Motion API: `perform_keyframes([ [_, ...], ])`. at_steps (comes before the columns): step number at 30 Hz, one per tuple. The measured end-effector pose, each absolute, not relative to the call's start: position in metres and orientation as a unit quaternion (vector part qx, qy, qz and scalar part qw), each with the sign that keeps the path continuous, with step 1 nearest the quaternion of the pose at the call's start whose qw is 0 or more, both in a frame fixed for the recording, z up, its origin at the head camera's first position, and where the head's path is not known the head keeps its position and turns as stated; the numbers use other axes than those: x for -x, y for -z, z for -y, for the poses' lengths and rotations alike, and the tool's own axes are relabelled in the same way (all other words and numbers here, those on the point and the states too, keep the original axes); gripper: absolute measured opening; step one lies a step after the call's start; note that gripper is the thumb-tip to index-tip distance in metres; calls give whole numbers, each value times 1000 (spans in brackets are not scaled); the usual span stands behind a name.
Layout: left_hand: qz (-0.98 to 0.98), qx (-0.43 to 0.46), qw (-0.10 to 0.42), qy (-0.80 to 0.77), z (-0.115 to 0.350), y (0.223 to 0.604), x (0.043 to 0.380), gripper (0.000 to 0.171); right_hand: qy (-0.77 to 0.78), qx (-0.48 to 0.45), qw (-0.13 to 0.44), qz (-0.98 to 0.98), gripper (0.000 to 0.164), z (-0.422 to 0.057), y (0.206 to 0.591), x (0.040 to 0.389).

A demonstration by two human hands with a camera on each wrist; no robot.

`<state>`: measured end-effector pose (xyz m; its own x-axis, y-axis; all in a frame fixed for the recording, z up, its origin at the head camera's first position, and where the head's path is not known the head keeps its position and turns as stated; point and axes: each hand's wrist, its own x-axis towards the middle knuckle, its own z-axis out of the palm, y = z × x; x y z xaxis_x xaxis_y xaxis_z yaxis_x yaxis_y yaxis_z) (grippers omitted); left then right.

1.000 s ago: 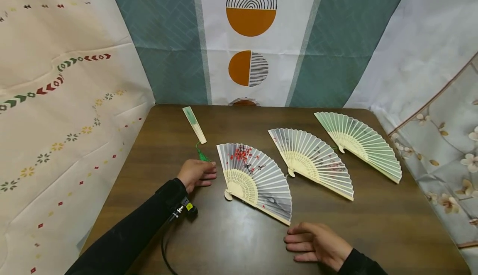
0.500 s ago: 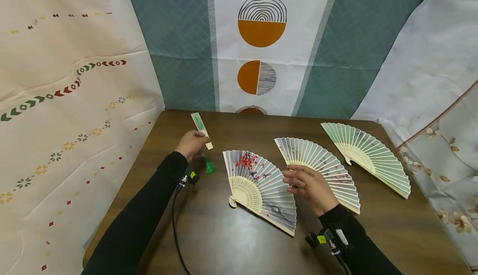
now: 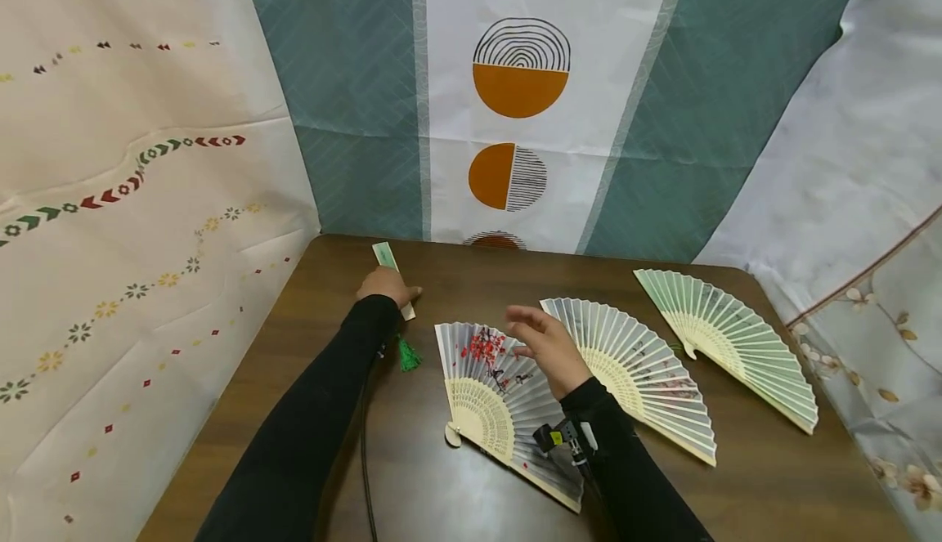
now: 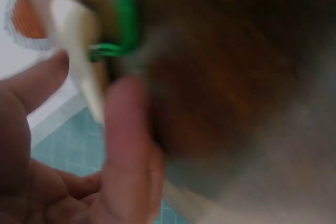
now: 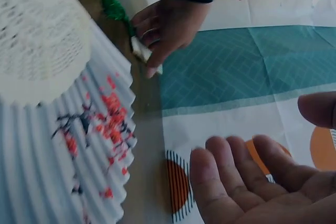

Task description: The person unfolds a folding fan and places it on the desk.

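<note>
At the far left of the table, in the head view, my left hand [image 3: 386, 284] grips a folded green hand fan [image 3: 384, 254]. Both ends of that fan show past the hand, and its green tassel [image 3: 408, 356] hangs toward me. The left wrist view is blurred; the pale fan end [image 4: 73, 30] lies between thumb and fingers there. My right hand [image 3: 548, 346] hovers with loosely bent fingers, holding nothing. It overlaps the upper right of an open grey fan [image 3: 482, 415] painted with red blossoms. In the right wrist view its fingers [image 5: 226, 174] are spread apart.
Right of the blossom fan lie a second open grey fan [image 3: 614, 370] and an open green fan [image 3: 724, 346]. The brown table [image 3: 415, 477] ends at a patterned cloth [image 3: 353, 117] behind. A black cable [image 3: 365, 460] trails from the left wrist.
My left hand has moved away from me to the folded fan and grips it. My right hand has risen from the near right of the table, leftward over the blossom fan.
</note>
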<state>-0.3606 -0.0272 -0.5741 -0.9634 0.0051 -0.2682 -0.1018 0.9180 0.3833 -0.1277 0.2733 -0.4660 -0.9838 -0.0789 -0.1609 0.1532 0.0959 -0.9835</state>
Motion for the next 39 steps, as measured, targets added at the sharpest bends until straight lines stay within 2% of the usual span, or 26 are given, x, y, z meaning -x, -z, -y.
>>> perform_keyframes([
  [2,-972,26,129,-193,28,576,361,65,677,-23,95,-729,49,-270,468,129],
  [7,-974,10,122,-188,35,575,358,41,686,-20,107,-719,49,-265,468,134],
  [12,-972,-23,89,-216,42,574,357,42,693,-24,87,-715,47,-266,465,140],
  [18,-933,-4,137,-334,53,562,338,38,705,-27,94,-703,48,-269,469,142],
  [21,-902,12,143,-407,48,536,309,36,710,-26,94,-697,49,-268,471,142],
  [26,-864,18,121,-488,4,491,249,40,709,-24,88,-700,48,-268,471,141],
  [31,-862,-69,95,-492,-51,461,203,42,701,-21,77,-709,54,-270,467,143],
  [34,-867,-137,87,-471,-76,447,185,38,696,-32,43,-716,54,-271,462,144],
  [39,-874,-188,66,-443,-103,442,172,34,703,-73,-9,-708,40,-276,457,145],
])
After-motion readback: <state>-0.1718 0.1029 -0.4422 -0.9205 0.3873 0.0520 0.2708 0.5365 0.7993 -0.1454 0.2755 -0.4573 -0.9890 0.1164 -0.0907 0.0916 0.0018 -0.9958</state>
